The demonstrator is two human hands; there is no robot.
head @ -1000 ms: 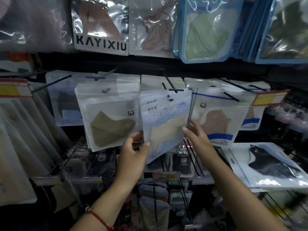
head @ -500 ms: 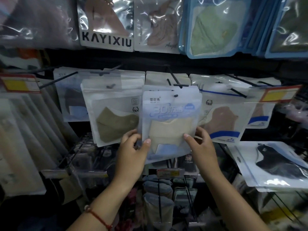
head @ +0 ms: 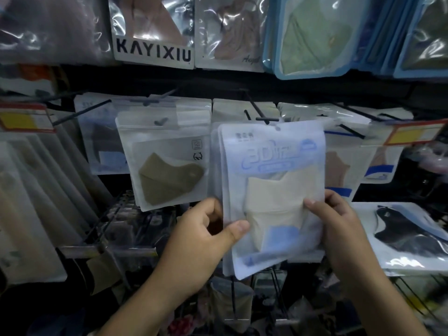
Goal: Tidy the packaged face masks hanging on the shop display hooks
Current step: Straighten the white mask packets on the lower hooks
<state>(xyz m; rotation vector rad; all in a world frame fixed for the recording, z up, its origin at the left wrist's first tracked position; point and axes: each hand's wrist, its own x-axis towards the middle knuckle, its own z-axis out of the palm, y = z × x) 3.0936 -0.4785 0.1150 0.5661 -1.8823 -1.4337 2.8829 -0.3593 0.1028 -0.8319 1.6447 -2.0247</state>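
Fingers of both hands are closed on one stack of packaged face masks: the left hand [head: 194, 241] pinches the stack's lower left edge, thumb across the front and the other fingers curled out of sight behind, while the right hand [head: 339, 229] grips the right edge with its thumb on the front near the cream mask. Across the whole view runs the shop display, rows of clear and white packets hanging from black hooks, with a KAYIXIU pack [head: 152, 30] and a green-mask pack [head: 312, 35] in the upper row. In the middle row the held cream-mask pack [head: 274, 197], printed in pale blue, fronts several similar packets and hangs on its hook [head: 260, 113] by the hole at its top. Just to its left hangs an olive-mask pack [head: 169, 163], to its right a brown-mask pack [head: 339, 166] partly hidden behind it, and lower right a black-mask pack [head: 407, 234] lies tilted. A yellow price tag [head: 412, 134] sits on the right-hand hook's tip. The step in hand looks like squaring the cream stack so its packets line up and hang straight; the next move probably calls for an even push back along the hook, keeping the edges flush. Both forearms reach up from below, palms turned inward toward each other.
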